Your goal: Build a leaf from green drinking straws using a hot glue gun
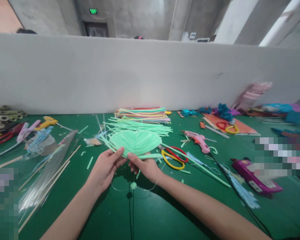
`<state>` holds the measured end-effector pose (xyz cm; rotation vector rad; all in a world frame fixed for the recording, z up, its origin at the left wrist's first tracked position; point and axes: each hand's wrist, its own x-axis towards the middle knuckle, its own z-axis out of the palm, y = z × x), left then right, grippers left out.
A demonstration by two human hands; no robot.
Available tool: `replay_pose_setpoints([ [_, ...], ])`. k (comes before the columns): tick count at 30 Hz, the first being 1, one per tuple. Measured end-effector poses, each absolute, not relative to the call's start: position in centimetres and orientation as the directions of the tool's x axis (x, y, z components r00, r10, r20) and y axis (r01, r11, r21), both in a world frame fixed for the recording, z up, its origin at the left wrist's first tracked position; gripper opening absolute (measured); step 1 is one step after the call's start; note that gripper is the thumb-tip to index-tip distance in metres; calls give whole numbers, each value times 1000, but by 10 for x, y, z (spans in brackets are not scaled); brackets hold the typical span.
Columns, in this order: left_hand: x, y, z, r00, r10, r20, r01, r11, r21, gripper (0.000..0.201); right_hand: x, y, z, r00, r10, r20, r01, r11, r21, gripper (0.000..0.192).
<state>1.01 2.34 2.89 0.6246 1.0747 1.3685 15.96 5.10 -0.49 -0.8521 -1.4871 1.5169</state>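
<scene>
On the left, a green wall sign (93, 11) is glowing, unreadable. My left hand (105, 168) is pinching the lower edge of a mint-green leaf-shaped piece (136, 141), raised above the table (110, 216); my right hand (147, 167) is pinching it alongside. I'm seemingly aligning that edge; the next move is probably calling for steady pressure. Rightward, a purple tool (258, 181) is showing an illegible label.
</scene>
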Motion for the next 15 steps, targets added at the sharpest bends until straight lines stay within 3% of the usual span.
replay_pose_setpoints([
  [4, 3, 28, 31, -185, 952, -242, -495, 123, 860, 13, 172, 67, 0, -610, 790, 61, -63, 29, -998, 44],
  [7, -8, 33, 32, -258, 938, -231, -511, 70, 856, 5, 190, 83, 6, -698, 716, -19, -97, -121, -988, 41],
  [11, -19, 38, 32, -304, 927, -218, -512, 34, 858, 10, 206, 90, 20, -729, 684, -32, -328, -390, -861, 31],
  [15, -19, 37, 32, -327, 920, -214, -486, 31, 873, 12, 203, 83, 27, -682, 731, -32, -414, -421, -807, 30],
])
